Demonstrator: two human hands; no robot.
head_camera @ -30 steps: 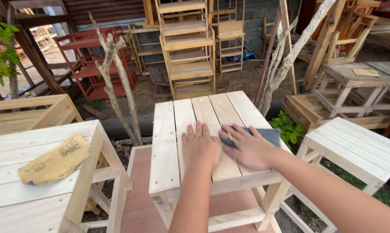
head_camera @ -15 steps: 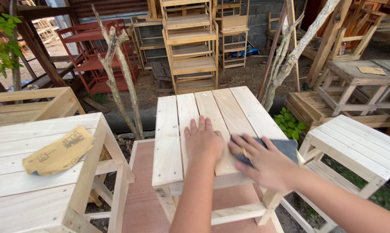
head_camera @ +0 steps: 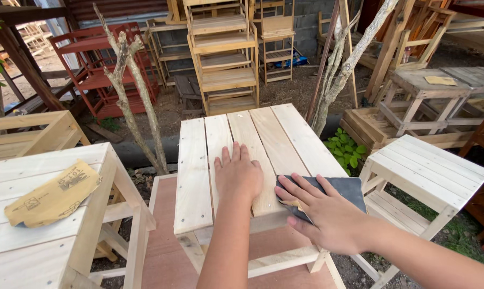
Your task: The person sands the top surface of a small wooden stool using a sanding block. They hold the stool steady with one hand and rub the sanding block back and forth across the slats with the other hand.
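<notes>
Right hand (head_camera: 327,217) flat, fingers spread, pressing dark sandpaper sheet (head_camera: 342,191) on slatted tabletop (head_camera: 263,134); left hand (head_camera: 237,174) open, bracing slats; we'd keep pressure even, stroke along grain.

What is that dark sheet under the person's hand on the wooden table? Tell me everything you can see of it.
The dark sheet looks like sandpaper: thin, flexible, dark grey on top, with a tan underside showing where its near edge curls up. It lies flat on the right near corner of the slatted table, its right edge reaching the table's edge. The right hand presses on it with fingers spread, covering its near left part. The left hand rests flat on the bare slats beside it and does not seem to touch it.
</notes>
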